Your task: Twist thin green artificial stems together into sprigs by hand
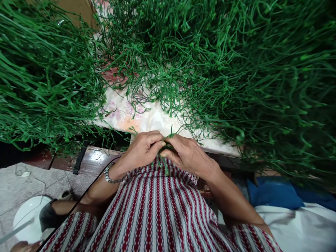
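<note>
Green stems [171, 131] are poking out btwn the two hands at the near edge of the bench [220, 144], w/ thin tips showing above the fingers & a few bits hanging below, just off the bench edge. L hand [147, 147] is pinching the stems, thumb pressing against bent fingers; R hand [187, 154] is doing likewise, thumb & index gripping. Hands are sitting close tog. in front of the bench, fingertips nearly meeting; fingers are partly hiding the grip, so can't tell how many stems.

On the bench's L side a big green heap [49, 80] is spreading, strands drooping over the near edge. Larger heap [262, 70] is covering the bench's far middle & R side, also spilling over the edge. Floral cover [115, 105] is showing on the bench btwn heaps.

Metal wristband [107, 174] is circling the L wrist, near side of bench. Red/white striped garment [157, 210] is facing the bench. White round thing [26, 213] is standing lower than the bench, L side. Blue cloth [275, 192] & white cloth [301, 227] are lying below bench level, R side.
</note>
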The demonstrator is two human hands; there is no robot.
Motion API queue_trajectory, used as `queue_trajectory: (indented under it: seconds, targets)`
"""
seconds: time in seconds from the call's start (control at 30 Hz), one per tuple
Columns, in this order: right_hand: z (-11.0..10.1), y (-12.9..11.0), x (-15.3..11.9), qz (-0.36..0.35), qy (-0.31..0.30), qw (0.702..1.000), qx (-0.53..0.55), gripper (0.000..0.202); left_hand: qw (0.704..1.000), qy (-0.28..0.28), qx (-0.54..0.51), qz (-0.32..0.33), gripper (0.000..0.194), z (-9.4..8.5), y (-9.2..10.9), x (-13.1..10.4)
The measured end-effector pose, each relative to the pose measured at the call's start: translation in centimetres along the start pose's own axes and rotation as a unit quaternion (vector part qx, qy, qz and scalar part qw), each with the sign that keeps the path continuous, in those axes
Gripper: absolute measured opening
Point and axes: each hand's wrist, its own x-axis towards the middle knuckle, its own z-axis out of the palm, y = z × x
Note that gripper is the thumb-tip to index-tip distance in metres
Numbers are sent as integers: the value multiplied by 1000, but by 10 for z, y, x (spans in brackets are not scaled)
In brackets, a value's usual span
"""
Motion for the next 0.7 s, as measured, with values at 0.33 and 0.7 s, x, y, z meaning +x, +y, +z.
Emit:
queue_trajectory:
  seconds: [0.33, 0.7]
  targets:
    - [2, 9, -2, 45, -34, 970, 236, 33, 992, -5, -127, -6, 24, 5, -2, -4]
    - [24, 10, -7, 42, -52, 781, 621, 31, 879, -82, -461, -91, 32, 3, -3, -5]
